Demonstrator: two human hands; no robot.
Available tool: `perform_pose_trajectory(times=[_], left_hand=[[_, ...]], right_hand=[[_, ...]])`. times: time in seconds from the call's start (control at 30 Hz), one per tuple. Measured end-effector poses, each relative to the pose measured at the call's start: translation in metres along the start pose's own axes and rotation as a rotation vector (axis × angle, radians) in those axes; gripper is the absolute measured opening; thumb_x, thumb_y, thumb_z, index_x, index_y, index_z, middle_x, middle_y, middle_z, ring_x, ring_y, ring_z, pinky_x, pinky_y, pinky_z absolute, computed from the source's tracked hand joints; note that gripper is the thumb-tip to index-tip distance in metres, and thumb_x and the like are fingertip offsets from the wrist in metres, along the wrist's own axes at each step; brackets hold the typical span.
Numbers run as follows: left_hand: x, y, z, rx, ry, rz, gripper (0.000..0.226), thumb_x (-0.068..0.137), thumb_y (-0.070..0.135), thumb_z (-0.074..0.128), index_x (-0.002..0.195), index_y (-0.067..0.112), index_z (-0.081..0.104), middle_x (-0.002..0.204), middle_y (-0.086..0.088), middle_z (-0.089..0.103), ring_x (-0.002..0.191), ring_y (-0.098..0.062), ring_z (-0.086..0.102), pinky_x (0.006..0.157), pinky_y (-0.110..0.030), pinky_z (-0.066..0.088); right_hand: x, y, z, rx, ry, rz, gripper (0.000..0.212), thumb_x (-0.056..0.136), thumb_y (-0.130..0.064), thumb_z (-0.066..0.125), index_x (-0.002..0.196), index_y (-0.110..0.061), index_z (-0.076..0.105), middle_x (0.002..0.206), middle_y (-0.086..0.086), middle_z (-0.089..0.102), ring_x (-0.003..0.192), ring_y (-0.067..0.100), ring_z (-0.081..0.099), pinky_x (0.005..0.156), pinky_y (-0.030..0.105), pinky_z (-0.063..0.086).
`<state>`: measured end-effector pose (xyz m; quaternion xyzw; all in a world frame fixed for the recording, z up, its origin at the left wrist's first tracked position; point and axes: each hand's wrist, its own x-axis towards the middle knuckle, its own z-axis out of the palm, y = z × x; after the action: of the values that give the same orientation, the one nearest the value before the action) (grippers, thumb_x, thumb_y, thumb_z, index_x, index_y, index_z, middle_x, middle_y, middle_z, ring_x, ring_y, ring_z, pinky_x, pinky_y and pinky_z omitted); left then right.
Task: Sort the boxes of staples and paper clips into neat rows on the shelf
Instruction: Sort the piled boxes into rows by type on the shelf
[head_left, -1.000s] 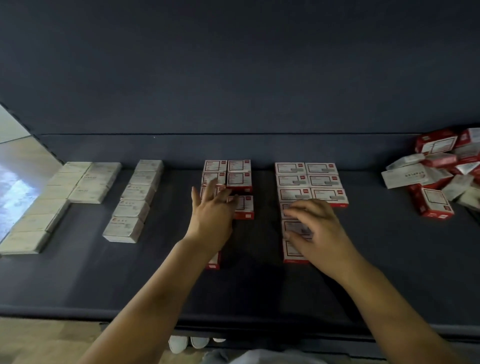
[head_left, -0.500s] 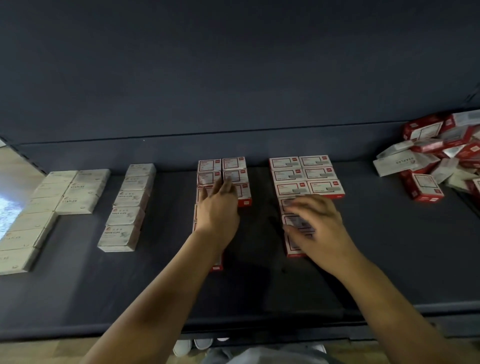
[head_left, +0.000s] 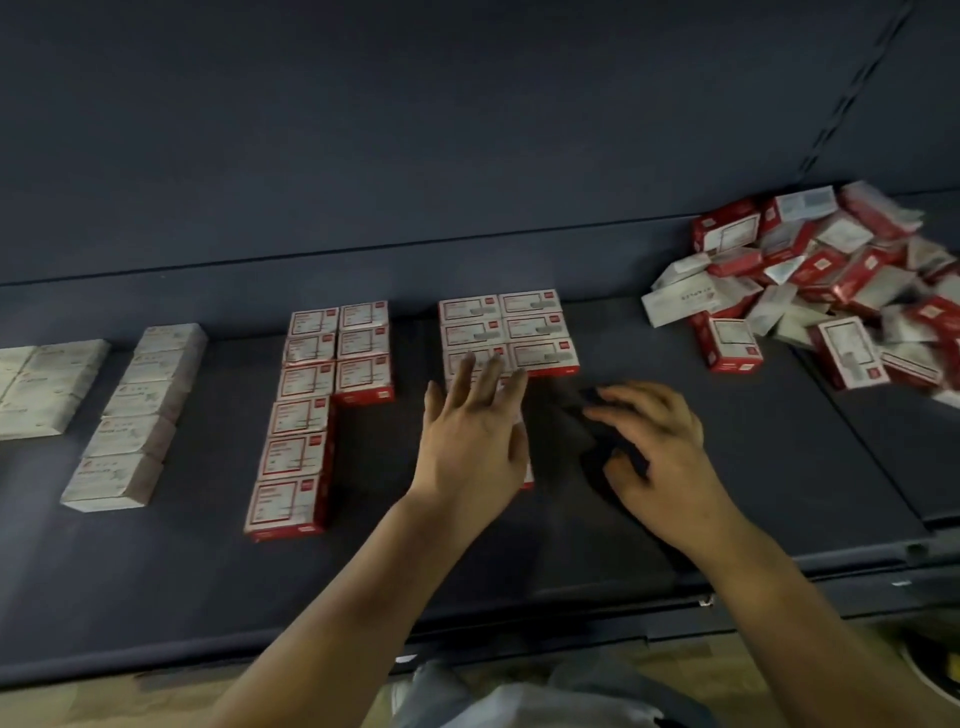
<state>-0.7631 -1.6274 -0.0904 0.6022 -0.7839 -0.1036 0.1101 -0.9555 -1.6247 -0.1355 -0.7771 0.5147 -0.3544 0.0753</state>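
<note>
Head view shows the left hand (head_left: 470, 441) has crossed from the narrow red-and-white cardboard box block (head_left: 322, 405) to lie flat, fingers spread, on the wider block (head_left: 506, 332), while the right hand (head_left: 652, 441) has slid off it, loosely curled and empty. Squaring looks nearly finished, though the jumbled heap of red and white boxes (head_left: 810, 291) waits at the right of the dark grey shelf (head_left: 571, 545), under its dark back panel.

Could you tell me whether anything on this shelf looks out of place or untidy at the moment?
Yes: the heap of red and white boxes at the shelf's far right is jumbled, the boxes tilted and overlapping at all angles. The white rows and red rows to the left lie flat and aligned.
</note>
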Motion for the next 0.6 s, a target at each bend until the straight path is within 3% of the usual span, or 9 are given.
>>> perform_pose_trajectory(times=[0.13,0.23,0.3,0.37,0.47,0.6], left_hand=[[0.008,0.035,0.015,-0.026,0.007,-0.010,0.054,0.098,0.026,0.038,0.148,0.022,0.019,0.156,0.002,0.010,0.144,-0.022,-0.004,0.116,-0.048,0.004],[0.012,0.057,0.030,-0.078,0.072,0.009,0.047,0.089,0.020,0.050,0.135,0.012,0.045,0.143,-0.006,0.040,0.137,-0.032,0.027,0.106,-0.059,0.028],[0.015,0.069,0.042,-0.075,0.116,0.029,0.044,0.080,0.021,0.053,0.122,0.008,0.057,0.128,-0.010,0.054,0.125,-0.035,0.044,0.096,-0.059,0.040],[0.019,0.082,0.050,-0.059,0.119,0.021,0.044,0.085,0.022,0.052,0.127,0.011,0.054,0.133,-0.010,0.051,0.130,-0.032,0.040,0.100,-0.057,0.037],[0.023,0.094,0.062,-0.088,0.049,-0.045,0.048,0.095,0.026,0.047,0.142,0.019,0.036,0.150,-0.001,0.029,0.143,-0.021,0.012,0.114,-0.047,0.015],[0.024,0.108,0.068,-0.091,0.035,-0.090,0.049,0.096,0.027,0.043,0.144,0.022,0.033,0.152,0.002,0.026,0.143,-0.017,0.006,0.115,-0.045,0.011]], right_hand=[[-0.009,0.031,-0.024,-0.006,0.002,0.031,0.047,0.068,-0.022,0.041,0.104,-0.009,0.069,0.115,0.010,0.061,0.114,0.024,0.041,0.087,0.056,0.042],[-0.017,0.055,-0.039,-0.015,0.010,0.055,0.046,0.068,-0.022,0.041,0.102,-0.008,0.069,0.114,0.011,0.061,0.111,0.025,0.042,0.084,0.056,0.043],[-0.020,0.070,-0.048,0.002,0.030,0.070,0.044,0.071,-0.022,0.042,0.102,-0.007,0.069,0.113,0.011,0.062,0.108,0.026,0.046,0.083,0.054,0.044],[-0.022,0.083,-0.058,0.064,0.053,0.102,0.040,0.077,-0.022,0.046,0.107,-0.005,0.067,0.112,0.012,0.062,0.106,0.025,0.049,0.086,0.047,0.045],[-0.021,0.102,-0.069,0.131,0.091,0.176,0.036,0.080,-0.014,0.056,0.113,-0.002,0.062,0.108,0.014,0.062,0.102,0.029,0.056,0.085,0.032,0.041],[-0.010,0.120,-0.077,0.087,0.095,0.199,0.034,0.081,-0.006,0.066,0.114,0.001,0.061,0.105,0.016,0.063,0.098,0.030,0.059,0.083,0.030,0.041]])
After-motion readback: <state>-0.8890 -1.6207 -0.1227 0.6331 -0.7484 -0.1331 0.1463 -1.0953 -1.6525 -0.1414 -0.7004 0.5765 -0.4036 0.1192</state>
